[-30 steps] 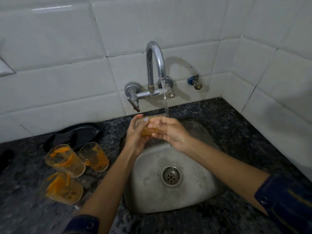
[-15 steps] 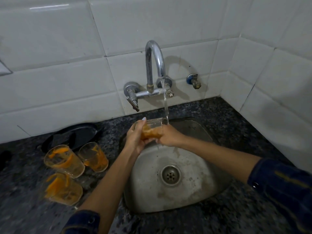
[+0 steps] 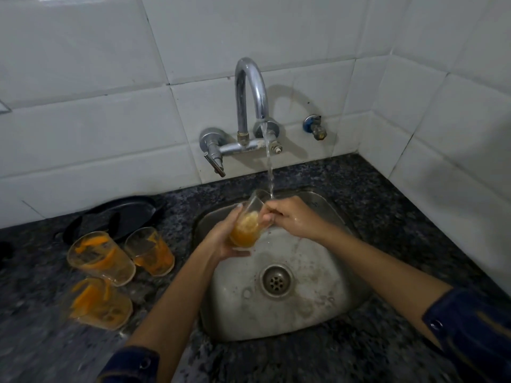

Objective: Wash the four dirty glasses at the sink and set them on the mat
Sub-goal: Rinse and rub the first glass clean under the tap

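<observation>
My left hand (image 3: 221, 239) grips a clear glass (image 3: 247, 226) with orange residue, held tilted over the steel sink (image 3: 318, 294). My right hand (image 3: 290, 217) holds the glass at its rim, fingers curled over the edge. Water runs from the chrome tap (image 3: 250, 89) onto the rim and my right fingers. Three more dirty glasses stand on the counter to the left: one at the back left (image 3: 101, 257), one at the back right (image 3: 150, 254), one in front (image 3: 98, 304), all smeared orange.
A dark oval tray (image 3: 110, 217) lies on the granite counter (image 3: 401, 217) behind the glasses. White tiled walls close the back and right side. A small valve (image 3: 315, 127) sticks out right of the tap. The sink drain (image 3: 276, 280) is uncovered.
The glass has tipped more upright and dropped slightly lower under the stream. My right hand shifted from the side of the glass to its rim.
</observation>
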